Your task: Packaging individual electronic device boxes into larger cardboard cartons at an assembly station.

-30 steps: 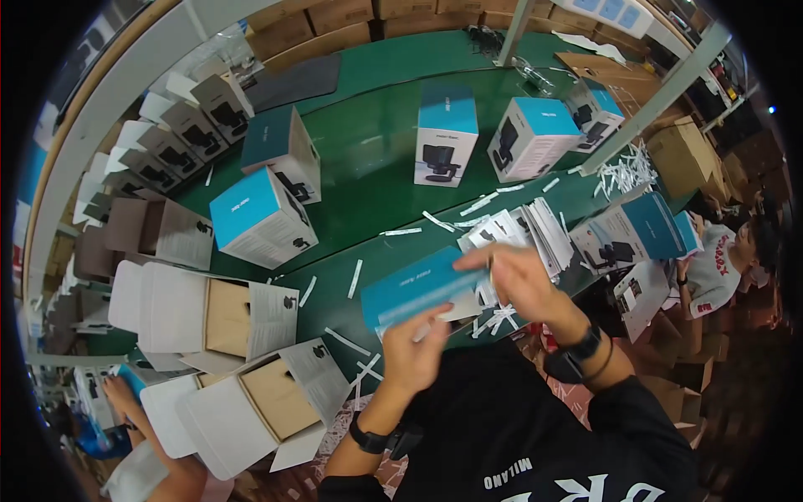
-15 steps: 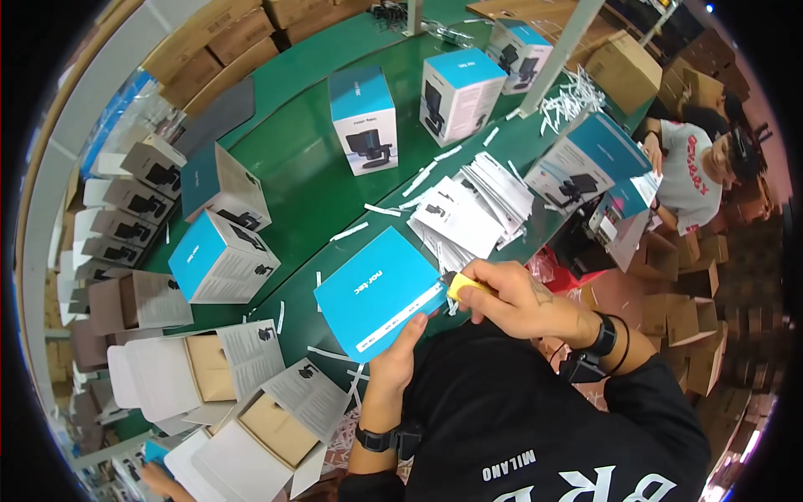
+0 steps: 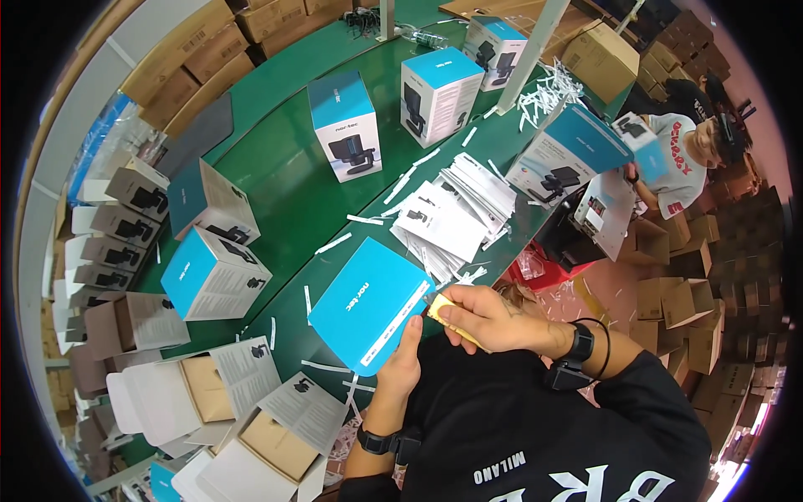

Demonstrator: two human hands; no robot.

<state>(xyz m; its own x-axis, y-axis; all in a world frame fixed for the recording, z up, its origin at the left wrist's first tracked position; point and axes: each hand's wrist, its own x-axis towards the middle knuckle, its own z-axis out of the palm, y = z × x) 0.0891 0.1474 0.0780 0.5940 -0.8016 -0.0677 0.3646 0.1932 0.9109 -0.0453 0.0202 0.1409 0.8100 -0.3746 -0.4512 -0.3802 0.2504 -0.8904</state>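
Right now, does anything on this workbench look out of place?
Yes: white paper strips lie scattered over the green workbench, with a tangled heap beside the post, and the pile of printed white sheets is splayed rather than squared up.

Left hand (image 3: 402, 363) beside curled right hand (image 3: 487, 320)

A green counter (image 3: 276, 138) spreads from 9 to 1 o'clock, a pale post (image 3: 533, 54) rising at 1. Brown cartons (image 3: 213, 58) are stacked near 11 o'clock; reddish floor (image 3: 617, 284) shows at 3, beside open cartons (image 3: 687, 301).
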